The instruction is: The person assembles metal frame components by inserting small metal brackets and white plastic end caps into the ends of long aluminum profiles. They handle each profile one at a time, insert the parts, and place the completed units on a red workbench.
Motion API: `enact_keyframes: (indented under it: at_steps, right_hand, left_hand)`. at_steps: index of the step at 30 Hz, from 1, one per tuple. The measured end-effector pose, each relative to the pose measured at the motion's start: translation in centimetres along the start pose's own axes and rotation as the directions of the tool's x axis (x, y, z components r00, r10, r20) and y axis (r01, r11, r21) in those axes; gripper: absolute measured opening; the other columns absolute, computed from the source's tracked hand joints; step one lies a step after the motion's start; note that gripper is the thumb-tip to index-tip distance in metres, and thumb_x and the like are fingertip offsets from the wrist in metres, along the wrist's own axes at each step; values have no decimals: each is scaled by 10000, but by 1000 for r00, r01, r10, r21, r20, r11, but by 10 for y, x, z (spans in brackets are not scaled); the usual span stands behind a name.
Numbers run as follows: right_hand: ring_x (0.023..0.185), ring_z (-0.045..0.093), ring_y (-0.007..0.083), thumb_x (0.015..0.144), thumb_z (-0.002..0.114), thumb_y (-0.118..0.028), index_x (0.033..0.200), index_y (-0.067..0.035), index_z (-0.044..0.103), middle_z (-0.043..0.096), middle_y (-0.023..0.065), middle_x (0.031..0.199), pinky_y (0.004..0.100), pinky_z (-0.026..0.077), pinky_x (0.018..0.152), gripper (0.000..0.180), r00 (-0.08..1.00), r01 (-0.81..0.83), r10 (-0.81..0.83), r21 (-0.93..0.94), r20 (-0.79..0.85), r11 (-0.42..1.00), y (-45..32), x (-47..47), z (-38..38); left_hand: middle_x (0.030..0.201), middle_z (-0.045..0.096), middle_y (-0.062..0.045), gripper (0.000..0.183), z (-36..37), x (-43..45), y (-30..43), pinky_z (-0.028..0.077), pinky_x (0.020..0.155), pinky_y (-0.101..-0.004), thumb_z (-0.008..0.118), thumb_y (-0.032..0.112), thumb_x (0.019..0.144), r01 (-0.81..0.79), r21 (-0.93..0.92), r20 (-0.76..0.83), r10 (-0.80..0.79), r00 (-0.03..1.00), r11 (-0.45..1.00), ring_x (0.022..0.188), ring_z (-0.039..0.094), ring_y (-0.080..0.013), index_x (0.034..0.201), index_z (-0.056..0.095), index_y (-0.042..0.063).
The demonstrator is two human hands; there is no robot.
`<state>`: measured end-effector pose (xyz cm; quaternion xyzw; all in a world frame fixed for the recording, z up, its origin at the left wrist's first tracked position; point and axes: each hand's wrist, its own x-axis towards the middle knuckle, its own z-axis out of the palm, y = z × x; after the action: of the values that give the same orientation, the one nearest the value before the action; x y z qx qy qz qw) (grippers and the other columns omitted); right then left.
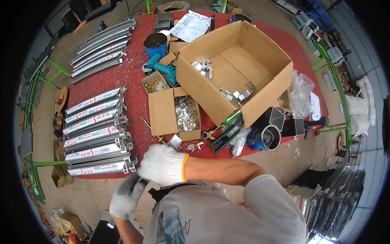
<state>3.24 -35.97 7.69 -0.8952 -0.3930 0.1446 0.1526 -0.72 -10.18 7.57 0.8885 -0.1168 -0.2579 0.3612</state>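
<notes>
My right hand (161,164) wears a white knit glove with a yellow cuff and hovers at the near edge of the red-covered table (134,105). Its fingers curl down out of sight. Lower left, my left hand (126,196), in a white glove with a grey palm, meets it. Something dark shows between the two, too hidden to name. Just beyond my right hand are a shiny metal piece (174,141) and the yellow-and-black handle of a screwdriver (161,140). To the left lie metal profiles (96,135) with printed film, stacked in a row.
A small carton (163,113) holds many metal brackets (187,113). Behind it stands a large open cardboard box (256,61) with a few metal pieces. Around them are a teal power tool (163,68), a tray of screws (154,83), green-handled cutters (227,135) and a blue can (263,138).
</notes>
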Motion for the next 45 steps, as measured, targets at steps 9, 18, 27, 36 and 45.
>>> enact_keyframes:
  at_steps: [9,18,27,36,45]
  right_hand:
    - [1113,776,423,963,816,-212,1424,-66,740,801,208,1225,546,623,961,489,884,-71,210,323,-419,944,65,-69,-34]
    - [1183,811,425,962,785,-374,1234,-50,873,824,264,1276,490,637,1051,432,456,-888,880,-6,-133,460,296,-72,-113]
    - [1195,799,431,801,887,-344,1301,4,822,817,293,1265,459,624,1065,613,458,-858,871,168,-179,486,373,-61,-70]
    - [1267,769,423,737,901,-399,1328,-51,799,807,260,1339,489,600,1104,694,681,-708,709,84,-183,701,361,-69,-53]
    - [1274,765,415,693,994,-399,1392,13,752,793,275,1360,453,595,1105,846,625,-712,780,388,-29,585,354,-78,-55]
  left_hand:
    - [1023,808,-170,438,40,3,-29,592,834,-397,659,291,1141,128,-126,86,-118,989,984,895,755,-247,1412,741,-42]
    - [1036,781,-87,517,56,-4,-39,570,845,-358,632,377,1187,214,-260,41,-211,977,941,910,686,-161,1510,704,-21]
    - [1072,817,-160,481,75,-9,-52,597,905,-386,629,338,1176,149,-279,-92,-181,979,949,984,757,-212,1459,715,-42]
    - [1184,815,-208,428,73,-5,-44,592,994,-393,647,284,1156,229,-353,-65,-268,961,907,1100,770,-242,1452,732,-12]
    - [1382,786,-302,604,77,1,-61,556,1141,-406,686,409,1141,273,-415,-30,-313,949,868,1326,763,-345,1530,682,-54]
